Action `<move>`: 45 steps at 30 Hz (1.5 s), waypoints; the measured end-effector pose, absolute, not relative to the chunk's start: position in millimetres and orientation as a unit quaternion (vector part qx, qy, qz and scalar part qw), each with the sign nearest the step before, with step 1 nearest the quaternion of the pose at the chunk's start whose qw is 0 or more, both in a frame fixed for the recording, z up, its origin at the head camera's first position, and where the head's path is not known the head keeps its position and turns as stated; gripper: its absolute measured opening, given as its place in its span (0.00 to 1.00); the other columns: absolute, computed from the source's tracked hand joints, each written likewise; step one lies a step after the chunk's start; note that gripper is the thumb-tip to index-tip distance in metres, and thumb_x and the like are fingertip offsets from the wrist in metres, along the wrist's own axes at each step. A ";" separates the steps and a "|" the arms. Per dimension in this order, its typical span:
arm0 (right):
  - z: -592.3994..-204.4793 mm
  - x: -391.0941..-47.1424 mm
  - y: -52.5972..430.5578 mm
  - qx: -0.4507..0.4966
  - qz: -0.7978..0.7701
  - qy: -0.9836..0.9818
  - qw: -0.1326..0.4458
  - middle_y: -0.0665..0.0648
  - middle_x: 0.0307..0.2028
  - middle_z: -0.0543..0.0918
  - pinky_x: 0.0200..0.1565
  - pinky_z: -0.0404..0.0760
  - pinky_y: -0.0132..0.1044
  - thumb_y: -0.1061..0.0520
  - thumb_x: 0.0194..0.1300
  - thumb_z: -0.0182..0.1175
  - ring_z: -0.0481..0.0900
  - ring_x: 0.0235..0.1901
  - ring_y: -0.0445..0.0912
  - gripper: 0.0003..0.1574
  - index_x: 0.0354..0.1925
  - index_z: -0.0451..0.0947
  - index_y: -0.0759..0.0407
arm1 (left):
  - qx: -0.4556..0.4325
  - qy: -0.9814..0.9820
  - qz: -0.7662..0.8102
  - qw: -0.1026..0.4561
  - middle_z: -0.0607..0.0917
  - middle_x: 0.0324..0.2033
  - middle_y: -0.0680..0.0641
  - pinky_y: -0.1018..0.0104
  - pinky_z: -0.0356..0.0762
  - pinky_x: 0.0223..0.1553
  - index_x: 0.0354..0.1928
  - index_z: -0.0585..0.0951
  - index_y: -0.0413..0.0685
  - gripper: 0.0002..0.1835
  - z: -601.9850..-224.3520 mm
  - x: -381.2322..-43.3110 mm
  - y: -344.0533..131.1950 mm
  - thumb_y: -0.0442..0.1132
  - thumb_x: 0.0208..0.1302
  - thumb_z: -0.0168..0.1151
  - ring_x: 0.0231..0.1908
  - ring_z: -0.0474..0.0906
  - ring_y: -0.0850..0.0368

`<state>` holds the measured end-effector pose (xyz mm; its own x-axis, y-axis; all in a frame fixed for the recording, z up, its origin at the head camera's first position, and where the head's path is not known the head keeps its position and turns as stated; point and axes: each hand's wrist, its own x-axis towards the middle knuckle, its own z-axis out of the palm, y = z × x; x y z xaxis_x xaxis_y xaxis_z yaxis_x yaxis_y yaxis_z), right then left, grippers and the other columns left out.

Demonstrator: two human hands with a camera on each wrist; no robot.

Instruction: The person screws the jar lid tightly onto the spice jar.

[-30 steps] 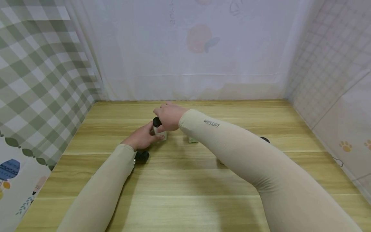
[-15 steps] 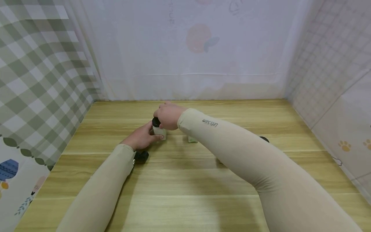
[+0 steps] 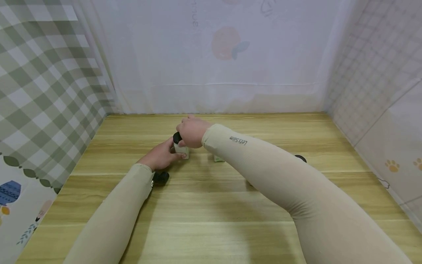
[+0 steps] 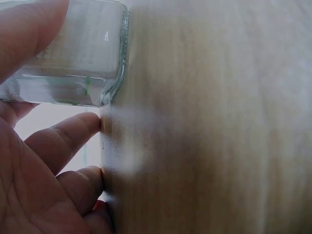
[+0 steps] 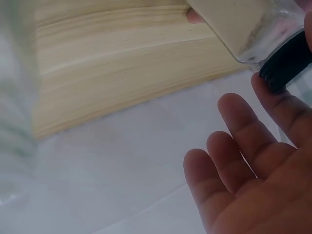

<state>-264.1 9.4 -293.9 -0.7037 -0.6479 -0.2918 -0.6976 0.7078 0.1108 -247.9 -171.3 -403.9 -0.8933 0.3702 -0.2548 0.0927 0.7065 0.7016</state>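
A squarish clear glass jar [image 3: 182, 151] with a black lid [image 3: 177, 138] stands on the wooden table, left of centre in the head view. My left hand [image 3: 160, 157] grips its body low down, the thumb across the near side. In the left wrist view, the base of the glass jar [image 4: 105, 63] meets the table, and the other fingers of that hand [image 4: 53, 156] extend below it. From above, my right hand [image 3: 192, 132] pinches the lid between thumb and index finger. The right wrist view shows the lid [image 5: 285, 63] at the index fingertip, with the remaining fingers loosely spread.
Behind the right forearm, part of another glass container with green marks [image 3: 218, 158] shows. A round black top [image 3: 300, 158] peeks out farther right. Beside the left wrist is a small black object [image 3: 160, 178]. A white curtain [image 3: 217, 99] borders the table's far edge.
The right hand's thumb and fingers shift slightly around the lid. The jar and left hand stay in nearly the same place.
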 end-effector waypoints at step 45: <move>-293.9 -262.4 8.1 -0.371 0.123 0.913 0.117 0.55 0.65 0.80 0.70 0.68 0.44 0.40 0.79 0.60 0.73 0.64 0.50 0.35 0.74 0.70 0.54 | 0.129 0.906 0.359 0.185 0.65 0.80 0.47 0.32 0.61 0.75 0.82 0.55 0.75 0.43 -402.8 -247.2 -171.0 0.58 0.72 0.67 0.79 0.61 0.36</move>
<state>-262.4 8.1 -293.9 -0.6969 -0.6489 -0.3055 -0.7065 0.6943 0.1370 -247.2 -171.0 -402.8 -0.8986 0.3663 -0.2417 0.1010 0.7086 0.6983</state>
